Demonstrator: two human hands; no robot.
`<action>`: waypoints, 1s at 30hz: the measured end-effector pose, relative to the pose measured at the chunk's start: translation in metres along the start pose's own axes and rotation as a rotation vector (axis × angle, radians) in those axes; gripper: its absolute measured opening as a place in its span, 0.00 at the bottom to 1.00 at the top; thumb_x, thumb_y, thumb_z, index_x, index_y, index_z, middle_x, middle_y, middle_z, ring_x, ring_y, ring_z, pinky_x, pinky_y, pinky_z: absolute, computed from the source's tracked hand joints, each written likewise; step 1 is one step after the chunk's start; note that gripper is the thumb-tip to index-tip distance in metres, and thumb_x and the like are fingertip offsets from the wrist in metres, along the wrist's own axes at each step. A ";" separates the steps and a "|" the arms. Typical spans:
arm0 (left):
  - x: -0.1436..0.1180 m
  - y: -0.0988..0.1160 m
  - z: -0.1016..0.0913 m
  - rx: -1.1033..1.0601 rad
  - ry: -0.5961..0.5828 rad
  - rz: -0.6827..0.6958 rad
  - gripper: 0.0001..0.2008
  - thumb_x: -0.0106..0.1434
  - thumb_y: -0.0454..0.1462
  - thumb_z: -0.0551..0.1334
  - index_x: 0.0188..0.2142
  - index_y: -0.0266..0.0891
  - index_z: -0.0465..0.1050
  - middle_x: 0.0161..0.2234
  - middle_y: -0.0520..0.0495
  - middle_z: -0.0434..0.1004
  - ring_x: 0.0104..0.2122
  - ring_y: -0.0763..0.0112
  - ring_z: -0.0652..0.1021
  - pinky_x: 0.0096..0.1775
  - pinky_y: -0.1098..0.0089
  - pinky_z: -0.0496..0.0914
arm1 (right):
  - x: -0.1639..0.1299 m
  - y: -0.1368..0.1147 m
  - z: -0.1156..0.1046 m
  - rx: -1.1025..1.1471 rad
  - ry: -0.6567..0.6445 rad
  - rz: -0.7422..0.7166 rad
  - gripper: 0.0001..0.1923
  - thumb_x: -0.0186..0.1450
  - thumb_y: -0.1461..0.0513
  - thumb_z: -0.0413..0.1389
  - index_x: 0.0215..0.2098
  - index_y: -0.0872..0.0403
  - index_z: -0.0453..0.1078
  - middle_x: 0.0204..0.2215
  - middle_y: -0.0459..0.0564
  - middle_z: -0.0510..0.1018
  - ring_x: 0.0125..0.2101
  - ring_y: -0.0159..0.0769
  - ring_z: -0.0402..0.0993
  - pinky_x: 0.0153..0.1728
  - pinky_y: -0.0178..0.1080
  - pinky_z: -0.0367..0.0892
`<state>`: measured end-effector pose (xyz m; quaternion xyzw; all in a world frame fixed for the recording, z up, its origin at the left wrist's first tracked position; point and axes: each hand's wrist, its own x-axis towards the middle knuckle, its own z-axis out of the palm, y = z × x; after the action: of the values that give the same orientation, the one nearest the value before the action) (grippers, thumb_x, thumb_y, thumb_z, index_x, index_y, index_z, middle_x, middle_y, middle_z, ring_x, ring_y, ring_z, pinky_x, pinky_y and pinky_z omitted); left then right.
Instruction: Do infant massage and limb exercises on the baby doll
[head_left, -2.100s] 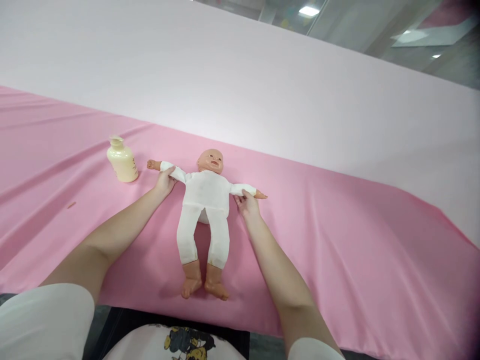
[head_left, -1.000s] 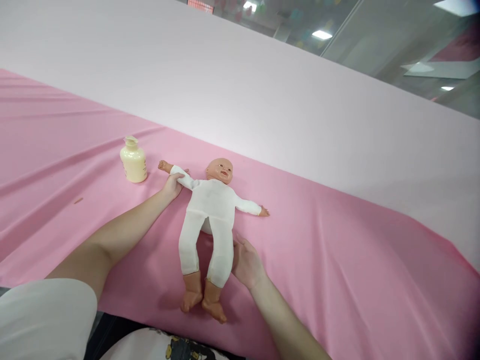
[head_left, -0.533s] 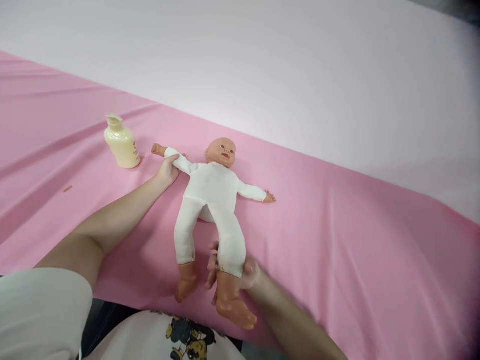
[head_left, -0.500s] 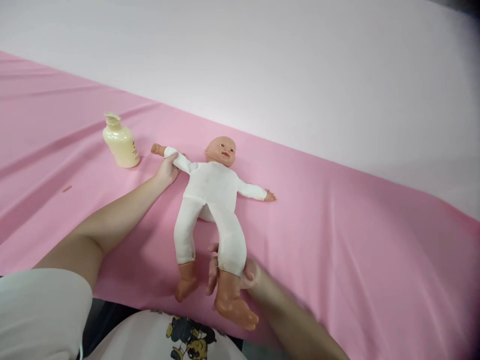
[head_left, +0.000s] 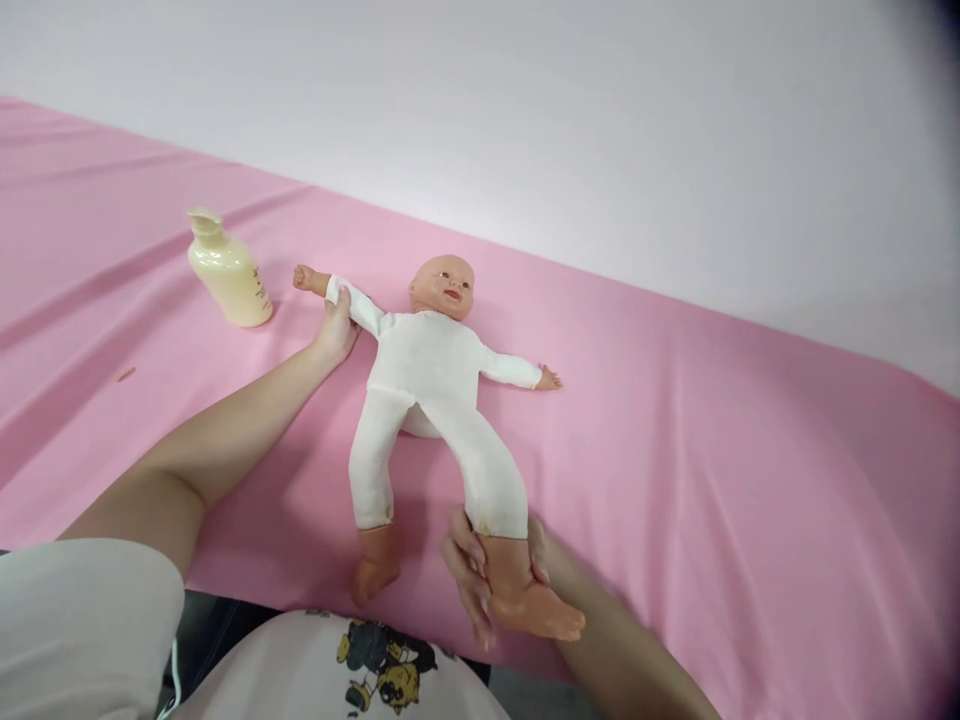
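A baby doll (head_left: 426, 365) with a white cloth body lies face up on the pink sheet, its head away from me and its arms spread. My left hand (head_left: 340, 325) is closed round the doll's sleeved arm on the left, thumb on top and the other fingers hidden beneath. Under the doll's leg on the right, my right hand (head_left: 471, 570) cups the ankle from below, fingers curled up on one side and thumb on the other. The doll's other leg rests on the sheet, toward the table's near edge.
Left of the doll stands a pale yellow pump bottle (head_left: 231, 275). A small brownish strip (head_left: 126, 374) lies on the sheet at far left. The pink sheet (head_left: 735, 480) has folds and meets a white wall (head_left: 525, 120) behind.
My right hand has swung the doll's leg to the right, away from the other leg. My left hand keeps its hold on the arm. The view has shifted slightly.
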<state>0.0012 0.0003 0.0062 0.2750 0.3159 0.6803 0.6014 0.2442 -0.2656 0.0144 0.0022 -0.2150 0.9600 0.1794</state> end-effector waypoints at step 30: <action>-0.026 0.001 0.006 0.500 -0.393 0.184 0.14 0.56 0.43 0.72 0.38 0.39 0.74 0.40 0.45 0.80 0.48 0.55 0.78 0.57 0.59 0.69 | -0.004 -0.005 -0.015 -0.081 0.207 -0.279 0.29 0.63 0.36 0.56 0.38 0.52 0.63 0.24 0.41 0.74 0.10 0.20 0.55 0.06 0.26 0.46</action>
<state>0.0086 -0.0245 0.0113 0.5674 0.3248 0.5674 0.5006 0.2508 -0.2571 0.0027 -0.0739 -0.2317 0.9115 0.3318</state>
